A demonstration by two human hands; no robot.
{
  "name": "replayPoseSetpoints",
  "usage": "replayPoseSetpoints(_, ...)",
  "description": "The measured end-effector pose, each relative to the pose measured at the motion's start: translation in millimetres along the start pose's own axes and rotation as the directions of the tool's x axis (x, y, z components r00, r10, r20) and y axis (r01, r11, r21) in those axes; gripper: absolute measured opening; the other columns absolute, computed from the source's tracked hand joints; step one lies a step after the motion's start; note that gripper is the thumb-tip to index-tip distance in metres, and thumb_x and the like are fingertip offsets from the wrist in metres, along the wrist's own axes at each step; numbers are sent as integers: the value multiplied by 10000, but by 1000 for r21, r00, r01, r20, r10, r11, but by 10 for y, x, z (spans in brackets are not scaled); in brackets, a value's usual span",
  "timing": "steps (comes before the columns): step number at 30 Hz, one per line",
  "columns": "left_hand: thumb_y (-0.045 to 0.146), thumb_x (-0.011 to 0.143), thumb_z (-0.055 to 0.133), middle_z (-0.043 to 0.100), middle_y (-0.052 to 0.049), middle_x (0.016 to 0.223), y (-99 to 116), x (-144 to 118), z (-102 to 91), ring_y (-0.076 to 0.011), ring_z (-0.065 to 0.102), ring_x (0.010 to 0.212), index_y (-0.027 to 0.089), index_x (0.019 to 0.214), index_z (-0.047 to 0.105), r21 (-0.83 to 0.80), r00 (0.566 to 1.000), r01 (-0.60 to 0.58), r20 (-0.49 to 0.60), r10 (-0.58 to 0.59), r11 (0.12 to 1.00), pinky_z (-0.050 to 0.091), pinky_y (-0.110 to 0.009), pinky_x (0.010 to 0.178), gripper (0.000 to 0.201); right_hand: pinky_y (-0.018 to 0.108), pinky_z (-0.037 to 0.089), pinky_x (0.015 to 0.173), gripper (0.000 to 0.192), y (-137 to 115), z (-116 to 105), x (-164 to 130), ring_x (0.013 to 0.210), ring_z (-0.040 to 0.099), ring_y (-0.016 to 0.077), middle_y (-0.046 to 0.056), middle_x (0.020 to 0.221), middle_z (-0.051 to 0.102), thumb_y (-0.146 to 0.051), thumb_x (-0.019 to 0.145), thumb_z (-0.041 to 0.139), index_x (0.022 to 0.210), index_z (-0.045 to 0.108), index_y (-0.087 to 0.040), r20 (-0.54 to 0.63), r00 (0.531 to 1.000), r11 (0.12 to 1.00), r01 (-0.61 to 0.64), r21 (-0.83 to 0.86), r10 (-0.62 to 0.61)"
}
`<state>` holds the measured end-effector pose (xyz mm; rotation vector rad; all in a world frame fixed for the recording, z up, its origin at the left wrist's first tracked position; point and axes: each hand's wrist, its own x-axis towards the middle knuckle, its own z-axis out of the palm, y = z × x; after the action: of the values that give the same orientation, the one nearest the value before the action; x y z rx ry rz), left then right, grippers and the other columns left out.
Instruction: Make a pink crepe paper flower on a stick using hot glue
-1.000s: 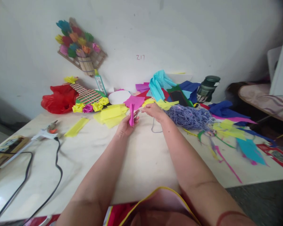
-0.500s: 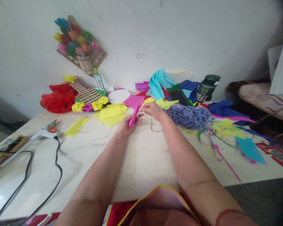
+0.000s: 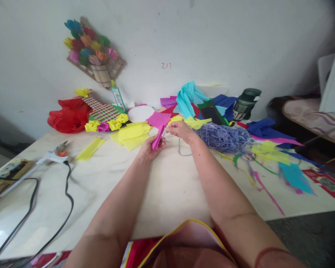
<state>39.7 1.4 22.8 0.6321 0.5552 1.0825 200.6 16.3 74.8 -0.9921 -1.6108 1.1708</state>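
Pinched and gathered into a narrow bunch, the pink crepe paper (image 3: 158, 139) is gripped by my left hand (image 3: 148, 148) above the table's middle. My right hand (image 3: 179, 130) is close beside it, fingers closed on a thin strand of blue-grey yarn (image 3: 179, 149). That strand loops down onto the table to the right, near the tangled yarn bundle (image 3: 225, 137). Part of the strand passes by the pink bunch; whether it goes all the way round is too small to tell. Yellow paper sheets (image 3: 132, 136) lie just beyond my left hand.
At the left are a hot glue gun (image 3: 51, 156) with its black cord (image 3: 69, 190) and a power strip (image 3: 9, 171). A flower-decorated stick craft (image 3: 103, 111) leans at the back. A dark green bottle (image 3: 247, 103) stands back right, with paper scraps (image 3: 296, 176) nearby.
My left hand has shifted very slightly, its fingers curling closer around the pink paper. My right hand stays almost in the same place.
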Motion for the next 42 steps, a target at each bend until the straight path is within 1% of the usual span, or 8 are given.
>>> replayPoseSetpoints(6,180,824,476,607,-88,660,7,3,7,-125,579,550,80,748,611,21,1000,0,-24,0,1000,533,-235,530,184,219,233,489,258,-12,-7,-20,483,318,49,-76,480,400,-363,591,687,579,555,-142,55,998,1000,2,-18,-1)
replayPoseSetpoints(11,171,821,471,619,-86,658,25,16,-14,-127,583,532,69,768,621,76,1000,7,-25,-5,997,538,-245,521,189,223,318,567,211,-36,-43,-15,562,418,67,-46,571,516,-325,597,685,627,609,-130,135,988,994,88,-57,-80)
replayPoseSetpoints(18,141,794,500,631,-96,626,44,8,-6,-137,593,507,57,757,634,208,999,45,-38,-38,977,527,-242,511,163,234,365,616,156,-113,-59,-23,601,477,94,-18,591,578,-285,644,645,625,652,-131,177,975,961,170,-219,-132)
replayPoseSetpoints(26,129,750,563,639,-123,613,25,17,-24,-129,565,459,45,693,635,346,999,14,27,-24,938,450,-212,419,125,229,375,597,93,-125,-30,-13,606,517,113,-12,583,605,-238,625,655,603,681,-152,206,964,923,226,-313,-166)
replayPoseSetpoints(31,140,722,606,638,-121,587,18,-11,-21,-128,551,433,47,678,647,462,992,43,85,-93,886,402,-202,374,111,225,352,608,51,-83,-60,35,646,519,116,-7,629,618,-213,601,680,606,705,-169,270,948,855,276,-439,-167)
replayPoseSetpoints(36,189,710,649,669,-131,636,31,-76,-13,-128,569,465,78,672,663,553,943,101,213,-257,827,415,-197,402,118,225,338,584,100,-91,-144,18,611,504,109,-11,604,619,-262,592,693,594,698,-162,302,948,872,228,-434,-97)
replayPoseSetpoints(40,218,690,686,677,-140,673,38,-107,7,-128,578,475,70,717,687,599,880,122,303,-366,791,408,-193,403,151,222,304,529,148,-93,-209,-26,525,433,82,-39,496,539,-291,567,705,566,673,-147,321,947,910,119,-396,16)
replayPoseSetpoints(42,235,700,692,668,-132,650,36,-111,21,-123,571,458,61,738,695,629,865,127,309,-396,767,407,-194,404,178,218,289,508,158,-75,-227,-44,503,402,70,-47,480,515,-294,569,700,567,660,-141,335,940,925,65,-375,70)
